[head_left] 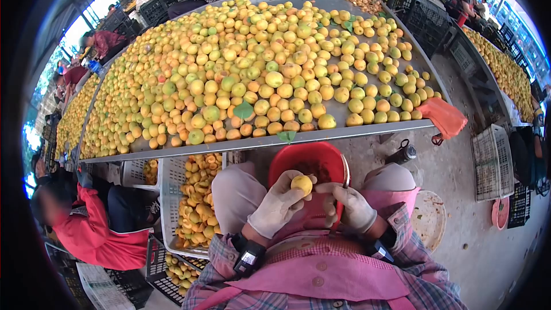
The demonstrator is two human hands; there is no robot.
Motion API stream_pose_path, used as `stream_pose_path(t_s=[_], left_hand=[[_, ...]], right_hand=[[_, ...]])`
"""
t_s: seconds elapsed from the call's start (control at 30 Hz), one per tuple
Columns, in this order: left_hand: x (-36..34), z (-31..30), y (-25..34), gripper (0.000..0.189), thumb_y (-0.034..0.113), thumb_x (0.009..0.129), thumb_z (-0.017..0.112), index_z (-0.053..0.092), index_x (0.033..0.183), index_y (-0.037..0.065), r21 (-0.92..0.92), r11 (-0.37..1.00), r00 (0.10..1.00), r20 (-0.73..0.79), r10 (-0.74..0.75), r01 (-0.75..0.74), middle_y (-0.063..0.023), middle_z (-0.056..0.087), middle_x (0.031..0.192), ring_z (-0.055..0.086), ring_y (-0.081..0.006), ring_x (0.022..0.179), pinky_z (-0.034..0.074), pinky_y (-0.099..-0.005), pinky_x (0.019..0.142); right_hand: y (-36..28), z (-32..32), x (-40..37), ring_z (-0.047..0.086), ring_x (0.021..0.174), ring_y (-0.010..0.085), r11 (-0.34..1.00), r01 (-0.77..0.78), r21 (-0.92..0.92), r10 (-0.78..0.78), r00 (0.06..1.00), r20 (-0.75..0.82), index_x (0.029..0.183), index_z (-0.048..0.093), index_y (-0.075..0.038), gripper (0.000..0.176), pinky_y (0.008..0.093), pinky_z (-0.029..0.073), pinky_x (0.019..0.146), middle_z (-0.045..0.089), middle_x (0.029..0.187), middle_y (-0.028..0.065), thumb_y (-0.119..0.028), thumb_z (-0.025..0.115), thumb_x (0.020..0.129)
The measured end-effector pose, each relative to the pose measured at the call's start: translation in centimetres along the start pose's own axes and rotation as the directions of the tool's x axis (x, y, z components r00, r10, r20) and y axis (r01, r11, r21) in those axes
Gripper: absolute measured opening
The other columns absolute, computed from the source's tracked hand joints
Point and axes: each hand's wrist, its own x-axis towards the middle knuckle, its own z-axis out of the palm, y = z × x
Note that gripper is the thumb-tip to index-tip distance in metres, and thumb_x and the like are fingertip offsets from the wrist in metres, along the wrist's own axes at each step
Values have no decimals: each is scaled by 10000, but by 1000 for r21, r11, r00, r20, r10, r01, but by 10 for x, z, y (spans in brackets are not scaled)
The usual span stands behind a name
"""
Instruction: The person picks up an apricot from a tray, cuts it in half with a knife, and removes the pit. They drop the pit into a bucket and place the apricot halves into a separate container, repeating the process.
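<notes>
My left hand (279, 205), in a pale glove, holds a yellow apricot (301, 183) between thumb and fingers. Close on its right is my right hand (348, 205), also gloved, its fingers closed around a thin tool whose curved metal part (345, 171) rises above them. Both hands are over a red bucket (287, 158) between my knees, with dark contents partly visible. Beyond it, a metal table (344, 132) carries a large heap of apricots (229, 74).
A white crate (170, 195) of split apricots stands left of my knee. A co-worker in red (115, 241) sits at far left. On the right are a black bottle (403, 152), a round basin (429, 218) and a white crate (492, 163). An orange cloth (443, 116) hangs over the table corner.
</notes>
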Motion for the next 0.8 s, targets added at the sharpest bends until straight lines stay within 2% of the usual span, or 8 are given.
stream_pose_path(t_s=[0.07,0.1,0.27,0.47,0.57,0.63,0.77,0.8], left_hand=[[0,3,1,579,304,883,712,428,1359,137,1,1000,999,43,3,-3,-35,558,1185,559,-99,917,438,-190,759],[-3,9,2,559,325,882,711,445,1330,121,29,999,1000,13,14,-14,-35,551,1168,547,-94,906,428,-189,745],[-1,25,16,539,397,921,646,451,1299,66,203,976,985,165,44,-78,-13,542,1065,492,-65,863,416,-187,734],[-3,41,18,722,665,894,514,456,1272,53,324,942,984,176,37,-93,-30,525,1061,496,-100,882,422,-224,774],[-1,39,15,713,661,906,494,452,1260,44,181,983,985,173,-26,-6,-37,531,1064,508,-108,908,426,-230,778],[-2,41,15,660,618,932,487,469,1234,31,173,985,984,177,-17,-14,-39,539,1048,515,-104,906,431,-237,775],[0,34,14,451,418,992,494,523,1143,-6,304,953,987,155,-47,-3,-92,591,1030,578,-165,888,460,-281,772],[0,36,13,451,418,992,494,523,1143,-6,302,953,986,158,-48,-2,-92,591,1030,578,-165,888,460,-281,772]], right_hand=[[-9,6,1,446,441,175,989,-28,-146,12,994,-111,962,548,-38,409,331,442,433,449,583,22,-440,484,985],[-18,11,2,446,441,175,989,-27,-148,10,994,-110,962,548,-38,409,331,442,433,449,583,22,-440,484,985],[-83,65,3,365,381,145,803,596,-14,-585,783,-211,672,441,-81,375,301,372,404,364,516,10,-265,450,999],[-96,101,7,363,386,147,669,741,61,-736,671,-87,700,423,-81,285,296,360,406,367,523,16,-151,456,973],[-90,98,12,394,393,152,684,726,78,-728,686,-5,727,428,-82,243,301,375,410,387,533,23,-128,475,961],[-88,102,12,331,378,130,693,721,-16,-721,693,12,726,431,-59,379,290,382,401,319,506,-8,-319,455,1000],[-86,98,7,338,382,127,726,680,-106,-678,733,58,725,440,-58,369,284,369,394,332,506,-7,-315,483,987],[-85,93,7,410,424,125,738,663,-127,-659,748,77,784,495,-32,234,274,374,410,414,561,7,-187,498,960]])
